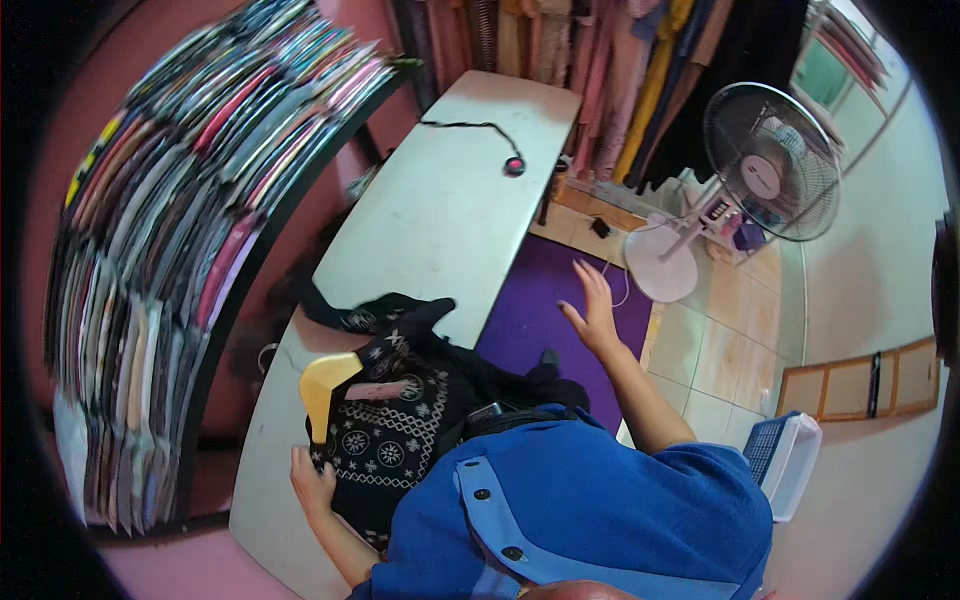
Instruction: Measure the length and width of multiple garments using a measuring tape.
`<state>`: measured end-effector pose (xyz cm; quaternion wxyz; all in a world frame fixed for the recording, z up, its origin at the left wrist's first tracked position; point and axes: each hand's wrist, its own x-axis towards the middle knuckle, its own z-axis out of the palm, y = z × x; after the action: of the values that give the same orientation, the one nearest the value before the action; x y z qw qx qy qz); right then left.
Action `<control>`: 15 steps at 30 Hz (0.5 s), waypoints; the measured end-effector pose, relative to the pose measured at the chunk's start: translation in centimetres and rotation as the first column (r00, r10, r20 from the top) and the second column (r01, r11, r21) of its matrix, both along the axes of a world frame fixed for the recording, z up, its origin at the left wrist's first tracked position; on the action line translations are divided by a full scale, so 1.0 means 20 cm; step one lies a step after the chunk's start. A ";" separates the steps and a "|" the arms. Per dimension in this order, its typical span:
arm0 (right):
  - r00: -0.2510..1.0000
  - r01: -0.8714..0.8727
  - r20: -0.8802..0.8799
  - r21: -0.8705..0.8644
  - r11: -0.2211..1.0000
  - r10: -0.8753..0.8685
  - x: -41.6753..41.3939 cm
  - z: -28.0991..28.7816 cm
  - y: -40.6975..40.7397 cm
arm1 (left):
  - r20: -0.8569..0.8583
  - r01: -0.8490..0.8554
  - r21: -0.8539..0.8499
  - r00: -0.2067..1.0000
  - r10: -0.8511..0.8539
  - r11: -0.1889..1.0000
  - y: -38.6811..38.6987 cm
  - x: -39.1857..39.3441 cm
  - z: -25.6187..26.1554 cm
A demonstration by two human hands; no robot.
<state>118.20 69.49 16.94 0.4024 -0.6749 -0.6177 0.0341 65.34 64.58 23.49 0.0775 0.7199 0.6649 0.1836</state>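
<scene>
A black knit sweater (390, 427) with white snowflake and zigzag patterns lies across the near part of a long white table (427, 217). Its sleeve stretches over the far side of the bundle. My left hand (311, 484) grips the sweater's left edge. Just above that hand, a smooth yellow angled piece (326, 382), perhaps part of a hanger, rests on the garment. A narrow pink strip (375, 391) lies beside it. My right hand (596, 311) is raised off the table's right side, fingers apart and holding nothing, over a purple mat (517, 300).
A tall rack of packed garments (172, 210) stands along the left. Clothes (600, 82) hang behind the table. On the table's far end lies a black cord with a round red-centred device (514, 166). A pedestal fan (765, 172) and a plastic basket (784, 465) stand at right.
</scene>
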 end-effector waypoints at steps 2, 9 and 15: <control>1.000 -0.027 -0.003 0.068 0.997 0.027 0.06 0.34 0.10 | -0.047 0.122 0.025 0.992 -0.120 0.992 0.23 0.23 0.15; 0.764 -0.644 -0.314 -0.308 0.700 0.564 0.49 0.78 0.25 | -0.188 0.668 0.103 0.741 -0.645 0.737 0.93 1.11 0.60; 0.836 -0.542 -0.265 -0.273 0.795 0.479 0.86 0.80 0.12 | -0.225 0.837 0.281 0.533 -0.816 0.469 1.41 1.70 0.84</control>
<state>135.35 71.88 32.91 0.3112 -0.5347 -0.7225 0.3086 99.34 92.79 40.27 0.0050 0.9568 0.1914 0.2188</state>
